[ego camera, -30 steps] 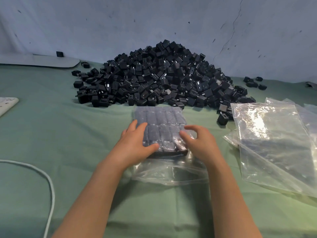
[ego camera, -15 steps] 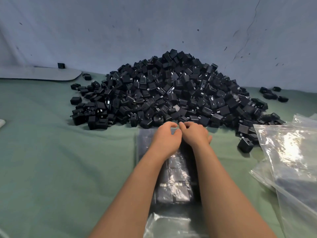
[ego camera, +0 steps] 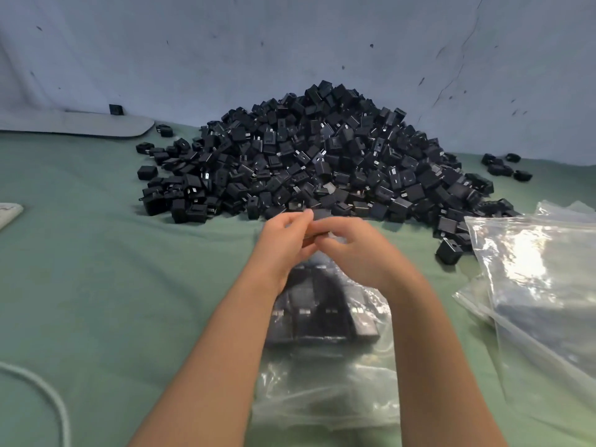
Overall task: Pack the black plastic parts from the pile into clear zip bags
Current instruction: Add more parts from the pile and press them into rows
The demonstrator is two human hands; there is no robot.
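A big pile of black plastic parts [ego camera: 322,162] lies on the green cloth against the wall. In front of it a clear zip bag [ego camera: 325,317] lies flat, filled with rows of black parts, its open end toward me. Above the bag's far end, my left hand [ego camera: 283,243] and my right hand [ego camera: 358,253] meet, and their fingers pinch black parts [ego camera: 321,215] between them, at least two. The hands hide the bag's far end.
A stack of empty clear zip bags [ego camera: 541,285] lies at the right. Loose black parts [ego camera: 503,166] sit at the far right by the wall. A grey board [ego camera: 80,124] lies at the far left, a white cable [ego camera: 48,395] at the near left.
Both hands left the filled bag, reached to the front edge of the pile, and have lifted back a little holding black parts between them.
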